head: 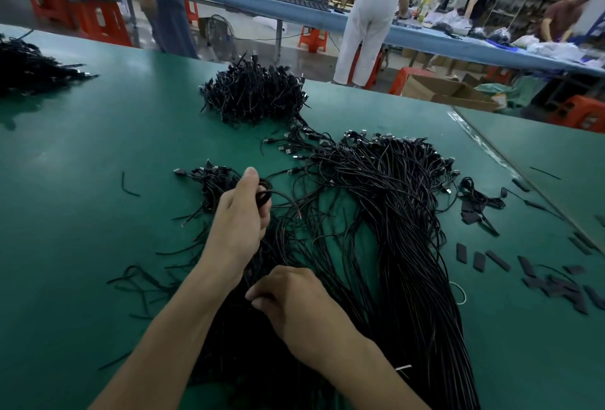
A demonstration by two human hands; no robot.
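Your left hand [240, 213] is raised over the middle of the green bench [98, 148]. Its fingers [264, 213] and thumb are curled round a coiled black cable [265, 189], so the small loop sits tight in your grip. One loose end trails off to the right, showing a bare red-tipped wire.

Your right hand [296, 306] is closer to the near edge, resting on the loose cable bundle [393, 213]. Its fingers [260, 303] are bent down and pinched into the strands at the bundle's left side. Exactly which strand they hold is hidden among the black wires.

That bundle runs from the near edge up toward the middle of the bench. It fans out there, with its USB plugs pointing to the far edge.

Just beyond your left hand lies a small heap of coiled cables [212, 180], touching the bench and almost under your thumb. A much bigger pile of coiled cables [255, 95] sits near the far edge, well apart from your hands. Another dark pile [29, 66] lies at the far left corner.

Toward the right edge, flat black strips [497, 260] are scattered beside the bundle. A thin white tie [461, 292] lies just beside its right flank. Short black offcuts [129, 185] lie on the left side of the bench.
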